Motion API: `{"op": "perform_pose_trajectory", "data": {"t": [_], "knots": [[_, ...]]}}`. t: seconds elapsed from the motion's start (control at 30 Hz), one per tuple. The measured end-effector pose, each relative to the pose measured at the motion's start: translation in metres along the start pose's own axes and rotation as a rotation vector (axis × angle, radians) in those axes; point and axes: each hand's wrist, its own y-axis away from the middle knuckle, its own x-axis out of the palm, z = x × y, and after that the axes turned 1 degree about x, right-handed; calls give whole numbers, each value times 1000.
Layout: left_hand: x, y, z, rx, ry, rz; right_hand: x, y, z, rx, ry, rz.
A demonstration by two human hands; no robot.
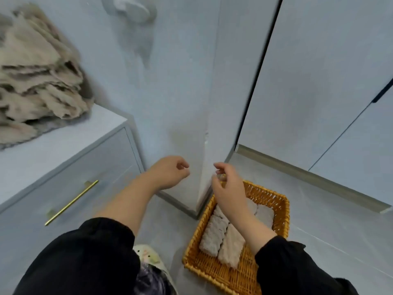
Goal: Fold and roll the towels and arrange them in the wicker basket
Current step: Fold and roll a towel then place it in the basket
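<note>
Hovering loose, empty — left hand (170, 172) beside wall corner (203, 150), right hand (228, 188) over basket rim (266, 193).

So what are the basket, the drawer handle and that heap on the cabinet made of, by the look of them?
The basket looks like woven wicker or rattan, honey-coloured with a slight sheen: crossing strands show. The handle seems to be metal, a slim brass-toned bar with a glint. The heap on the cabinet looks like soft beige terry cloth, matt and fuzzy-edged, though blurred.
</note>
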Motion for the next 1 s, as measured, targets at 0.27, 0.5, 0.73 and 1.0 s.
{"op": "perform_pose_trajectory", "data": {"t": [0.27, 0.5, 0.73, 1.0], "knots": [[-99, 90, 42, -46, 115, -505, 69, -11, 128, -241, -132, 148], [-135, 140, 110, -174, 384, -843, 151, -11, 191, -281, -158, 263], [-144, 137, 163, -313, 483, -994, 218, -9, 222, -263, -43, 340], [-153, 129, 222, -505, 94, -830, 260, -31, 244, -326, -30, 247]]}}
